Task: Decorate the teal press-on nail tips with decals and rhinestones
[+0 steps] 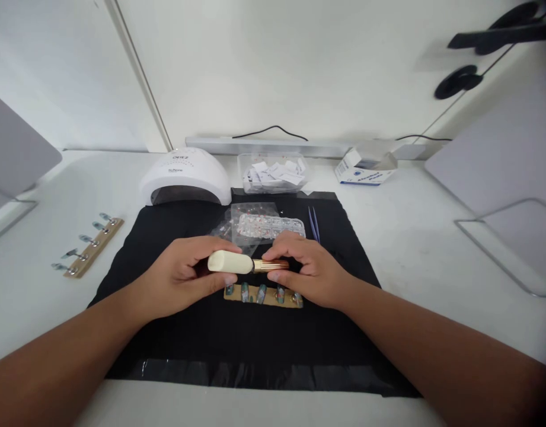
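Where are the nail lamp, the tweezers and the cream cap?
nail lamp [185,173], head view, top of white dome.
tweezers [314,224], head view, mid-shaft.
cream cap [230,262], head view, middle, in left hand [181,283].

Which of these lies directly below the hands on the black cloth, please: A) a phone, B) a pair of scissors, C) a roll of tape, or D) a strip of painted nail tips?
D: a strip of painted nail tips lies on the black cloth, just beneath the left hand and right hand, which hold a cream and gold tube.
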The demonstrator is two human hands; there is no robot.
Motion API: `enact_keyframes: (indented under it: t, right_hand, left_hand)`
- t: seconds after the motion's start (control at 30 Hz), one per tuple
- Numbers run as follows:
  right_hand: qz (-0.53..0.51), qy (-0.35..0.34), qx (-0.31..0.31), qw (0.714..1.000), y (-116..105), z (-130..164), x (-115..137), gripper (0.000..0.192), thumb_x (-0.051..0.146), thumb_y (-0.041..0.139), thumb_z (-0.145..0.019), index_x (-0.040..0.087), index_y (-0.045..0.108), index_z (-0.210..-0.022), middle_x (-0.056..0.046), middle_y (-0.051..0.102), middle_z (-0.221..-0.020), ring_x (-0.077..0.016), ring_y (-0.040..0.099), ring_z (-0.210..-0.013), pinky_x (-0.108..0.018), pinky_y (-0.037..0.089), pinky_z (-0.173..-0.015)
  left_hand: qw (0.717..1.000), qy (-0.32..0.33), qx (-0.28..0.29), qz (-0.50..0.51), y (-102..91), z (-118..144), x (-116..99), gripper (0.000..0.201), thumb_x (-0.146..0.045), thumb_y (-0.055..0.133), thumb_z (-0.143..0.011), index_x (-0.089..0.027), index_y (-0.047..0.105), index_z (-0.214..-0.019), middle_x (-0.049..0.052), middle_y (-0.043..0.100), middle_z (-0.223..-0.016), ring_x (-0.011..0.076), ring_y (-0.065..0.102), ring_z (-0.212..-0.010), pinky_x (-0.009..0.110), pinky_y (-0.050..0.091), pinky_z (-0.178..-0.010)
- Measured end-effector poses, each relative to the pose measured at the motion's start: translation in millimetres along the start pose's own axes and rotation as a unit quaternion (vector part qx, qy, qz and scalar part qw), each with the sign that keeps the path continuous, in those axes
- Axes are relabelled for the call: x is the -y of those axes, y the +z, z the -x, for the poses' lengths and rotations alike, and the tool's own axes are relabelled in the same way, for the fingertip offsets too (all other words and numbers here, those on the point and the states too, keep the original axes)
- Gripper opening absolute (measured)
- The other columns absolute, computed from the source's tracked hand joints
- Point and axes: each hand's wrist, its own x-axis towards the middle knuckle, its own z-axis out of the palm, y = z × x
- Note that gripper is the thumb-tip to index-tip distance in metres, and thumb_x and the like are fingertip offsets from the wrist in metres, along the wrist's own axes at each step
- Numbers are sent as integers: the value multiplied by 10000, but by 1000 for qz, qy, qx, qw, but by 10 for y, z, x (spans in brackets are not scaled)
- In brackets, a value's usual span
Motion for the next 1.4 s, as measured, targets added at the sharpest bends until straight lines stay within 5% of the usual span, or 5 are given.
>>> enact_keyframes:
  t: [0.3, 0.6, 0.77, 0.93, 1.4]
  right_hand:
    - [-10, -21, 1, 1000, -1, 26, 17, 125, 183, 670, -821, 209, 641, -940, -5, 578, -779, -145, 568, -709, -291, 463, -674]
    - [-193, 94, -80, 973, -20, 98, -55, 106, 191, 660, -812, 218, 668, -914, 7, 598, -816, -115, 525, -672, -259, 412, -627]
    - [-272, 88, -87, 954, -47, 114, -98, 100, 178, 663, -754, 211, 691, -845, 26, 586, -711, -106, 478, -608, -246, 363, -575]
    - [-226, 38, -20, 973, -82, 129, -87, 142, 115, 588, -736, 194, 680, -810, 21, 590, -669, -118, 506, -577, -265, 387, -558]
    - [-131, -15, -66, 989, -112, 96, -45, 165, 64, 564, -705, 190, 662, -744, 38, 562, -621, -109, 487, -569, -268, 376, -561]
  left_hand:
    - [995, 75, -37, -53, 6, 31, -69, 248, -256, 725, -832, -236, 682, -1075, -11, 720, -820, 115, 644, -623, 202, 486, -552]
    - [986, 24, -118, 114, -36, 98, 76, 168, -283, 656, -910, -276, 696, -1072, 4, 693, -934, 153, 615, -789, 271, 481, -676]
    - [963, 50, -186, 190, -47, 8, 253, 148, -323, 679, -902, -203, 711, -981, -15, 646, -778, 95, 513, -636, 220, 420, -584]
    - [970, 40, -173, 165, -57, -41, 304, 127, -299, 671, -912, -182, 707, -949, -24, 635, -757, 75, 486, -612, 206, 424, -612]
    - [983, 38, -166, 64, -64, -22, 214, 119, -275, 682, -898, -175, 695, -962, -10, 635, -765, 98, 550, -667, 197, 446, -588]
